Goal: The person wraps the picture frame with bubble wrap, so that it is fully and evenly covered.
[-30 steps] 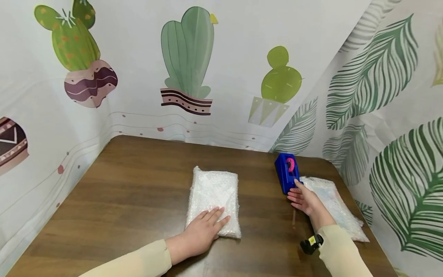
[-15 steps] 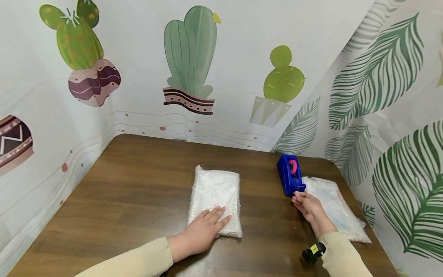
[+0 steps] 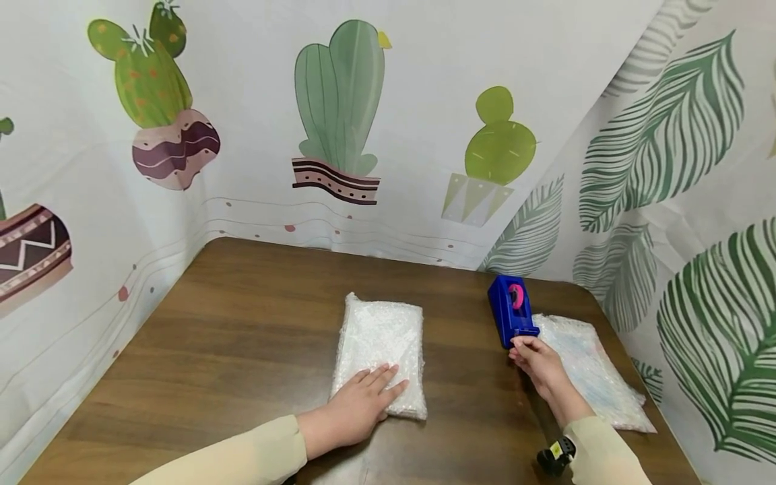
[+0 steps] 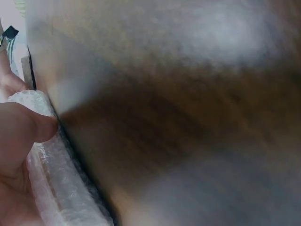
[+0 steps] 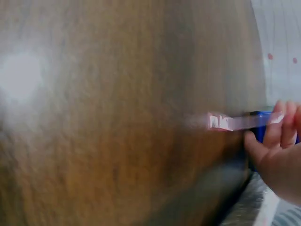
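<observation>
In the head view my left hand [image 3: 358, 407] lies flat on a bubble-wrapped package [image 3: 388, 330], fingers spread over its lower part. The left wrist view shows the thumb along the package's wrapped edge [image 4: 70, 188]. To the right, my right hand [image 3: 541, 367] is at the front end of a blue tape dispenser [image 3: 503, 313] with a pink roll. Its thumb and index finger pinch a strip of clear tape [image 5: 242, 123] close to the dispenser's cutter end. The strip's pinkish end stretches past the fingers over the table in the right wrist view.
A second bubble-wrap piece [image 3: 585, 370], flat with bluish tints, lies right of the dispenser along the table's right edge. The brown wooden table [image 3: 254, 323] backs onto a patterned cloth [image 3: 418, 135] with printed cacti and leaves.
My right hand has gone from loosely spread fingers beside the dispenser to a pinch just below its front end. The left hand stays on the package. The head view shifts slightly.
</observation>
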Motion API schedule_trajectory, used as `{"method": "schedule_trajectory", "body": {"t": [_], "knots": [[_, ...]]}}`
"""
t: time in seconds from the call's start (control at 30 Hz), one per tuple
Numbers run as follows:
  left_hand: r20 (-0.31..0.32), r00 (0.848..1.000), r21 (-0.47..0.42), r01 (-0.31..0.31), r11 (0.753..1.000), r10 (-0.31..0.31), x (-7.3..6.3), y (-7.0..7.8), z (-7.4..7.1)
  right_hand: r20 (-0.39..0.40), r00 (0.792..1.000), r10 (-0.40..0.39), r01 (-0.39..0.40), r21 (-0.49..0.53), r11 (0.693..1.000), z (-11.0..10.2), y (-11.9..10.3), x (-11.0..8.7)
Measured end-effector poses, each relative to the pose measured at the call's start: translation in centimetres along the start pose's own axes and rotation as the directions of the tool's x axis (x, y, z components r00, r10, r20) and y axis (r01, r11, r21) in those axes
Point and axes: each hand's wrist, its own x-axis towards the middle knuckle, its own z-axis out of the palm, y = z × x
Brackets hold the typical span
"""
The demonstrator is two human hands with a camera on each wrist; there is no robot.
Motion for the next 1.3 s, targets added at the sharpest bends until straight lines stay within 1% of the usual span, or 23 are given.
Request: {"method": "schedule_trajectory", "body": {"t": [0.1,0.17,0.23,0.3,0.33,0.37,0.43,0.5,0.53,0.6,0.63,0.73,0.77,0.8,0.9,0.97,1.0,1.07,1.13,1.17,1.23,1.27,1.3], "knots": [[-0.004,1.0,0.008,-0.007,1.0,0.007,0.0,0.0,0.0,0.045,0.998,-0.045,0.043,0.057,0.997,0.3,-1.1,-0.4],[-0.005,1.0,0.011,-0.01,1.0,0.01,0.0,0.0,0.0,0.09,0.992,-0.084,0.078,0.061,0.995,1.0,-2.2,-0.4],[0.011,1.0,0.009,-0.007,1.0,0.007,0.0,0.0,-0.1,0.155,0.982,-0.108,0.109,0.0,0.994,2.0,-3.7,-0.3],[0.031,1.0,0.0,0.001,1.0,-0.001,0.0,0.1,-0.2,0.229,0.966,-0.116,0.148,-0.128,0.981,3.3,-5.2,0.0],[0.042,0.999,-0.007,0.008,1.0,-0.008,-0.1,0.1,-0.2,0.272,0.955,-0.116,0.177,-0.209,0.962,4.1,-5.9,0.1],[0.053,0.999,-0.013,0.014,1.0,-0.014,-0.1,0.2,-0.3,0.316,0.942,-0.115,0.211,-0.288,0.934,5.0,-6.6,0.2],[0.061,0.998,-0.03,0.025,0.999,-0.023,-0.1,0.3,-0.2,0.396,0.912,-0.111,0.288,-0.422,0.859,7.0,-7.7,0.4],[0.07,0.997,-0.038,0.034,0.999,-0.032,-0.1,0.3,0.0,0.474,0.873,-0.117,0.38,-0.511,0.771,9.3,-8.4,0.4],[0.074,0.997,-0.041,0.038,0.998,-0.035,-0.1,0.4,0.0,0.517,0.848,-0.118,0.429,-0.538,0.725,10.5,-8.7,0.4],[0.08,0.996,-0.041,0.045,0.998,-0.042,0.0,0.4,0.1,0.608,0.784,-0.125,0.53,-0.551,0.644,12.8,-9.0,0.3],[0.083,0.996,-0.036,0.047,0.998,-0.043,0.1,0.5,0.1,0.649,0.75,-0.124,0.572,-0.544,0.614,13.8,-9.1,0.3],[0.08,0.996,-0.035,0.052,0.998,-0.049,0.0,0.5,0.2,0.756,0.643,-0.123,0.682,-0.491,0.542,16.8,-9.2,0.1],[0.076,0.996,-0.033,0.05,0.998,-0.047,0.0,0.5,0.1,0.778,0.616,-0.12,0.703,-0.475,0.529,17.6,-9.1,0.1],[0.071,0.996,-0.03,0.047,0.998,-0.045,0.0,0.5,0.1,0.792,0.599,-0.114,0.714,-0.465,0.523,18.4,-9.0,0.0],[0.042,0.999,-0.01,0.035,0.999,-0.035,-0.1,0.5,0.0,0.819,0.567,-0.09,0.735,-0.453,0.505,20.3,-8.7,-0.3],[0.021,0.999,0.011,0.027,1.0,-0.028,-0.1,0.5,0.0,0.827,0.558,-0.069,0.737,-0.456,0.5,21.5,-8.4,-0.5],[0.011,1.0,0.025,0.024,0.999,-0.024,-0.1,0.5,0.0,0.833,0.55,-0.059,0.742,-0.455,0.492,22.0,-8.2,-0.6],[-0.009,1.0,0.058,0.015,0.998,-0.015,-0.1,0.5,0.0,0.85,0.526,-0.044,0.763,-0.448,0.466,23.0,-7.8,-0.7],[-0.025,1.0,0.08,0.007,0.997,-0.005,-0.1,0.5,0.1,0.857,0.514,-0.019,0.772,-0.453,0.446,24.0,-7.3,-0.8],[-0.03,1.0,0.091,0.004,0.996,-0.002,-0.1,0.5,0.1,0.858,0.513,-0.005,0.771,-0.458,0.443,24.4,-7.1,-0.8],[-0.03,1.0,0.104,0.002,0.995,0.001,-0.1,0.5,0.1,0.855,0.519,0.02,0.763,-0.473,0.441,25.1,-6.5,-0.8],[-0.031,1.0,0.106,0.002,0.994,0.001,-0.1,0.5,0.2,0.851,0.525,0.033,0.753,-0.482,0.448,25.4,-6.3,-0.8],[-0.029,1.0,0.106,0.004,0.994,-0.001,-0.1,0.5,0.2,0.844,0.535,0.047,0.738,-0.494,0.46,25.7,-6.0,-0.8]]}}
